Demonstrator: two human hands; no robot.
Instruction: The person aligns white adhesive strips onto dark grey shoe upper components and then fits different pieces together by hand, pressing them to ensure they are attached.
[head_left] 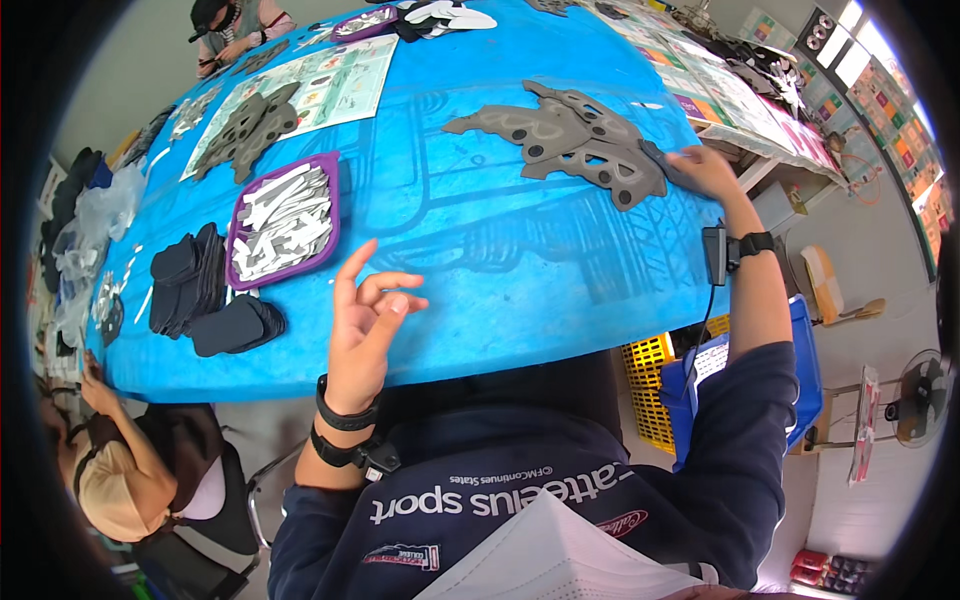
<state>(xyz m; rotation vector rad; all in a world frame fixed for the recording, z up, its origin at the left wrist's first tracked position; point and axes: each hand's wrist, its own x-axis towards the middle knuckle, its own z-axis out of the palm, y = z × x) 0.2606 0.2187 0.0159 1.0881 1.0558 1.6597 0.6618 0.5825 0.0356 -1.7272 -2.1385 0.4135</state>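
Note:
My left hand [364,325] is raised over the table's near edge, its fingers apart and nothing in them. At the far right my right hand [708,172] grips a dark grey flat piece [668,168] by its outer end. That piece meets the right side of a loose pile of grey cut-out panels [580,150] with rounded holes and small dark dots. Left of my left hand sits a purple basket [334,215] full of white strips [285,225]. Beside it lie stacks of dark rounded flat pads [185,280], with a smaller stack [237,324] nearer me.
A blue sheet [440,330] covers the table. Another grey panel pile [250,130] lies on a printed sheet [350,85]. One person [240,35] works at the far end; another [125,480] sits at left. Yellow and blue crates [650,390] stand below the right edge.

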